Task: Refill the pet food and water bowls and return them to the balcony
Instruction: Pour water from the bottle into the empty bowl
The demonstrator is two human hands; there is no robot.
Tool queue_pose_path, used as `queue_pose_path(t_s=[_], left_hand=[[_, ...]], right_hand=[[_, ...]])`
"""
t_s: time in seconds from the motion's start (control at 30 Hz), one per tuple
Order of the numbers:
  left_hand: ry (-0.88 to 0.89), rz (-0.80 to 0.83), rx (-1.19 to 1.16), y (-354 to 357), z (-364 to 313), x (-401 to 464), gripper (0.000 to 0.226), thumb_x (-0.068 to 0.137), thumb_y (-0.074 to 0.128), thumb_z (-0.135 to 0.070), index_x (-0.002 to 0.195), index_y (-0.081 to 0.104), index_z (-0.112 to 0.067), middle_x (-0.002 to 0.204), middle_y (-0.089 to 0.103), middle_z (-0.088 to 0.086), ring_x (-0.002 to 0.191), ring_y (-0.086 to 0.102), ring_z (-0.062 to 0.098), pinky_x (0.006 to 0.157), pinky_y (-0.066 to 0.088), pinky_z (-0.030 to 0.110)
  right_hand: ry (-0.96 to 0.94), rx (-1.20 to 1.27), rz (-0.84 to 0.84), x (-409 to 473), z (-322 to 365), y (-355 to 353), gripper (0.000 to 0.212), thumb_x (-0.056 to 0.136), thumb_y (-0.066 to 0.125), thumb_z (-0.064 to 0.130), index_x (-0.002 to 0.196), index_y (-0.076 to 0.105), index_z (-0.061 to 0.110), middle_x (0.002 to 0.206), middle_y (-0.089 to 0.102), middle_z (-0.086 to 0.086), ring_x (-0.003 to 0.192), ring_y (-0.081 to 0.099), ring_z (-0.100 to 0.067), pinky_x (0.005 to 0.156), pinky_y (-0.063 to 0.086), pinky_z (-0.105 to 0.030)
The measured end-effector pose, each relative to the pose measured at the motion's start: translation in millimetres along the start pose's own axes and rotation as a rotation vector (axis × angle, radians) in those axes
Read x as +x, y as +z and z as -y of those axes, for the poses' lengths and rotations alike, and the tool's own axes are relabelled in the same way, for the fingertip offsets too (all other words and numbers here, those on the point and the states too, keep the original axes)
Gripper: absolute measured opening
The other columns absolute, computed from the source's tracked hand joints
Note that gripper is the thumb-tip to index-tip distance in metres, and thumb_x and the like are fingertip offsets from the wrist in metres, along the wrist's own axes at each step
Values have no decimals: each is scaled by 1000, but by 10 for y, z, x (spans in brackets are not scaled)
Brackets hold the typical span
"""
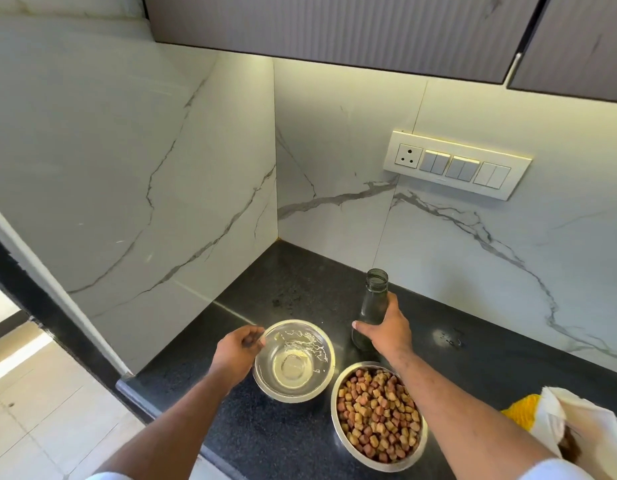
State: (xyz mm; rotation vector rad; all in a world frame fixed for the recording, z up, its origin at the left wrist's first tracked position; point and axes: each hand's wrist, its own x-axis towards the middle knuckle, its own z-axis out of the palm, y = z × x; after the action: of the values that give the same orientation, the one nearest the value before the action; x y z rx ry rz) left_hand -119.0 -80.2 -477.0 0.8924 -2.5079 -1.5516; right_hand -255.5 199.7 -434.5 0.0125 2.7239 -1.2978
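Your right hand (386, 329) grips the uncapped clear bottle (372, 308) behind the kibble-filled steel bowl (379, 415); your left hand (237, 349) pinches the water-filled steel bowl's (295, 360) rim; white bag (577, 424) cut off right.

The right hand (386, 329) covers the middle of the glass bottle (371, 306), so its fill cannot be read there. The left hand's (238, 348) fingertips blur at the water bowl's (295, 358) rim; whether they touch it is unclear. The right forearm hides part of the food bowl's (378, 415) rim. The white bag (577, 424) is cut by the right edge, its contents dark and indistinct.
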Motion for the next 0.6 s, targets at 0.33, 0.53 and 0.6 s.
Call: queue_pose_path(t_s=[0.33,0.53,0.6], left_hand=[[-2,-19,-41,21,-110,-8,10,95,73,-21,93,73,-31,92,76,-9,85,71,10,70,53,21],[-23,-9,-45,14,-142,2,8,93,74,-20,100,73,-25,97,76,-6,90,72,13,80,59,27],[-33,-1,-44,19,-174,31,23,92,74,-14,114,71,-20,106,74,-6,99,70,11,95,57,31]], right_hand=[[24,61,14,71,-92,44,92,73,94,32,145,37,32,140,60,-3,130,57,-30,107,49,-49],[51,102,24,27,-80,57,93,75,92,33,148,33,28,144,57,-5,132,56,-32,108,48,-49],[64,123,7,-9,-82,48,98,74,92,37,149,30,27,148,54,-6,135,54,-32,111,47,-48]])
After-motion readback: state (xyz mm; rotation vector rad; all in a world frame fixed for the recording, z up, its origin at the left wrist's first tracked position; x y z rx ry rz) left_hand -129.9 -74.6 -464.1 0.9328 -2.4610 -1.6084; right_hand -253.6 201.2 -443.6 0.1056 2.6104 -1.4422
